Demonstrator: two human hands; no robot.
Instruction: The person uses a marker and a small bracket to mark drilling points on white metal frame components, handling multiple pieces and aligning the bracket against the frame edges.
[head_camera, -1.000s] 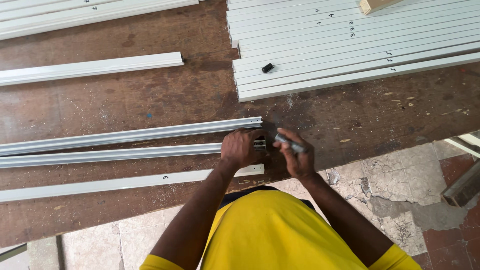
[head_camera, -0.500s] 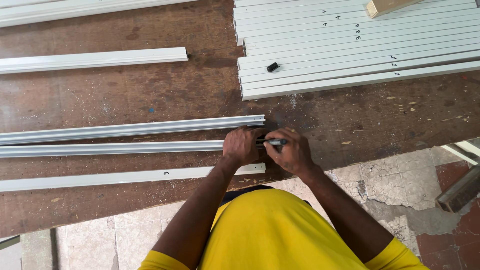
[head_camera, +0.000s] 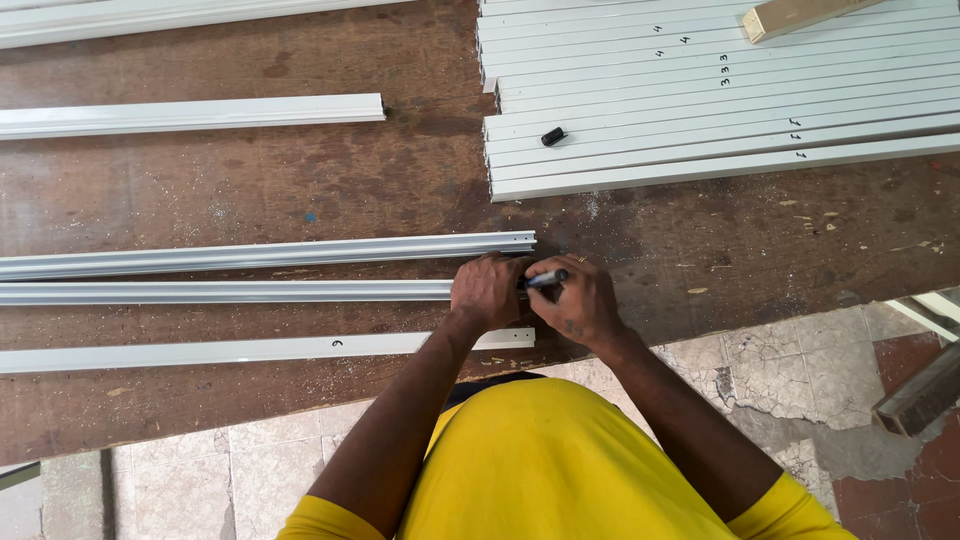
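Note:
My left hand (head_camera: 487, 291) presses down on the right end of the middle aluminium rail (head_camera: 230, 292), covering that end. My right hand (head_camera: 580, 300) grips a dark marker pen (head_camera: 545, 280) whose tip points left at the rail end beside my left fingers. A second rail (head_camera: 270, 254) lies just beyond it and a white rail (head_camera: 240, 351) lies nearer to me, all three running left to right on the worn brown workbench (head_camera: 400, 180).
A stack of white aluminium profiles (head_camera: 720, 100) lies at the far right, with a small black cap (head_camera: 552, 136) on it and a wooden block (head_camera: 790, 15) at the top. A short white profile (head_camera: 190, 115) lies at the far left. Cracked tile floor shows below the bench edge.
My right hand has moved left with the marker, from beside the rail end to right against my left hand. The left hand stays on the rail.

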